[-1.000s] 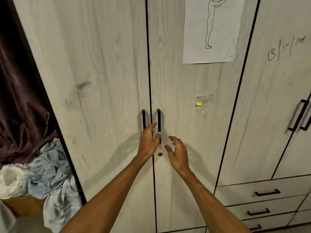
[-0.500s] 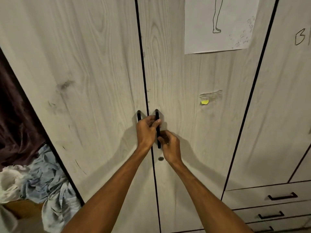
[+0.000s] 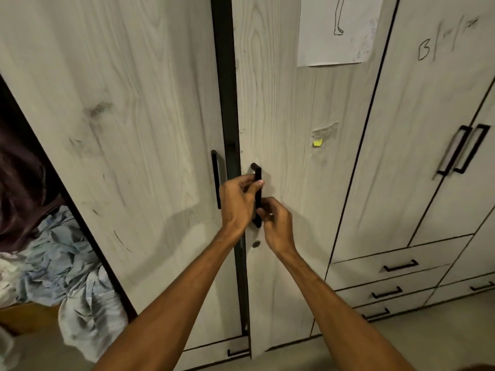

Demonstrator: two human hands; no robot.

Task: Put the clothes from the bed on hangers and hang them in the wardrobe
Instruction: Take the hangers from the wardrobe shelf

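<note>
Leverage explains 2 hands on 1 black door handle (image 3: 258, 174): left hand (image 3: 237, 202) above, right hand (image 3: 277, 223) below, both curled round it, wardrobe door (image 3: 278, 103) ajar; crumpled clothes (image 3: 53, 266) heaped far left, possibly on the bed.

- Door gap (image 3: 227, 103): dark, nothing inside can be made out.
- Handle (image 3: 257, 172): middle covered by left hand (image 3: 237, 202) and right hand (image 3: 277, 223), both gripping it; only its top and bottom ends show.
- Paper (image 3: 340, 49): cut by the top edge; only a drawn leg is visible.
- Clothes (image 3: 53, 269): heap runs off the left edge; single garments can't be separated.
- Writing (image 3: 444, 38), upper right: "B" reads, the rest is too blurred.
</note>
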